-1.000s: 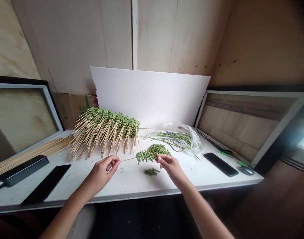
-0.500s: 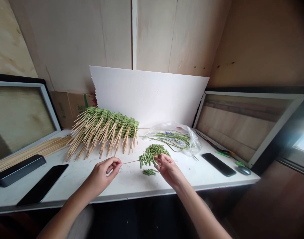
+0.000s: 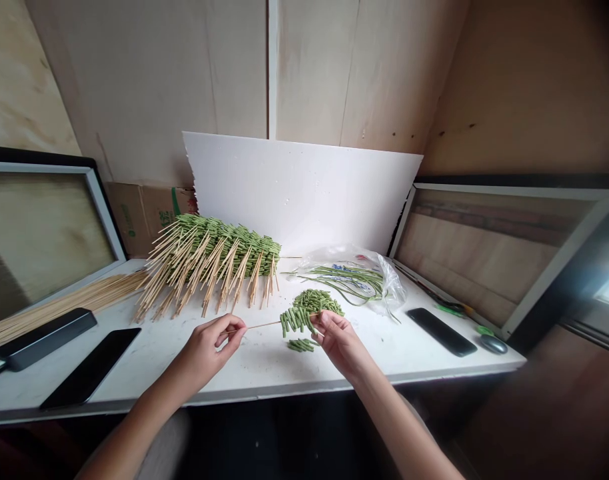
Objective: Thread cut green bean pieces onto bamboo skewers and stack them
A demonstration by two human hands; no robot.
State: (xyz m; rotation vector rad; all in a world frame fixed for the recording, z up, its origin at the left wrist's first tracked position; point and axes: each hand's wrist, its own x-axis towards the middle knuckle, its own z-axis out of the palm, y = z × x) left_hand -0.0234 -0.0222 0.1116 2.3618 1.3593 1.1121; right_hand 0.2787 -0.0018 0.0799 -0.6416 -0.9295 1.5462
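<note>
In the head view a thin bamboo skewer (image 3: 263, 326) spans my two hands above the table, roughly level. Cut green bean pieces (image 3: 295, 321) are threaded side by side toward its right end. My left hand (image 3: 210, 343) is closed in a pinch on the bare left part of the stick. The fingers of my right hand (image 3: 338, 338) pinch the skewer's right end, beside the last pieces; the tip itself is hidden. Behind them lies a heap of loose bean pieces (image 3: 318, 300), and a smaller cluster of pieces (image 3: 301, 345) rests below the skewer.
A big stack of filled skewers (image 3: 212, 257) stands back left, sticks pointing forward. Bare skewers (image 3: 99, 292), a black box (image 3: 47, 339) and a phone (image 3: 90, 368) lie left. A plastic bag with long beans (image 3: 352, 277), another phone (image 3: 441, 331) and a mouse (image 3: 493, 344) are right.
The whole view has shifted slightly, so the table's contents sit a little farther right. Both hands keep their pinch on the skewer, and the threaded pieces look nearly the same.
</note>
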